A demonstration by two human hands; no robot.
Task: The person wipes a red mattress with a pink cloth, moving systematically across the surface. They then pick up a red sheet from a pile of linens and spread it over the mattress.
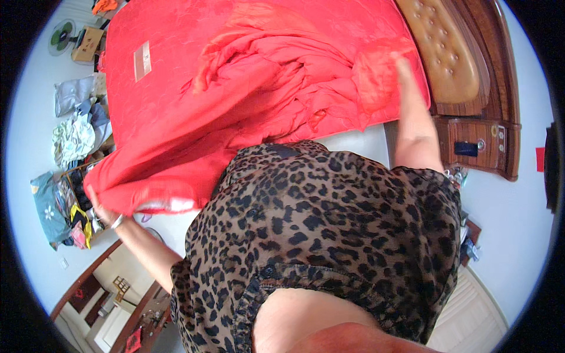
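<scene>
A large red quilt cover [212, 119] lies bunched and creased across a red mattress [167, 35]. My left hand [104, 212], with a white band at the wrist, grips the cover's lower left edge and holds it out beyond the mattress side. Beneath that raised edge a strip of white lining [172, 204] shows. Toward the headboard, my right hand [401, 66] is on a shinier, orange-red part of the cover; it is blurred, and its fingers blend into the cloth. Between the two hands the fabric hangs in long folds before my body.
A brown tufted headboard [446, 48] borders the mattress on the right, beside a wooden nightstand [470, 148]. Along the left wall are piled clothes [73, 139], a teal bag [49, 212] and a fan [62, 36]. A mirrored dresser [145, 313] stands at lower left.
</scene>
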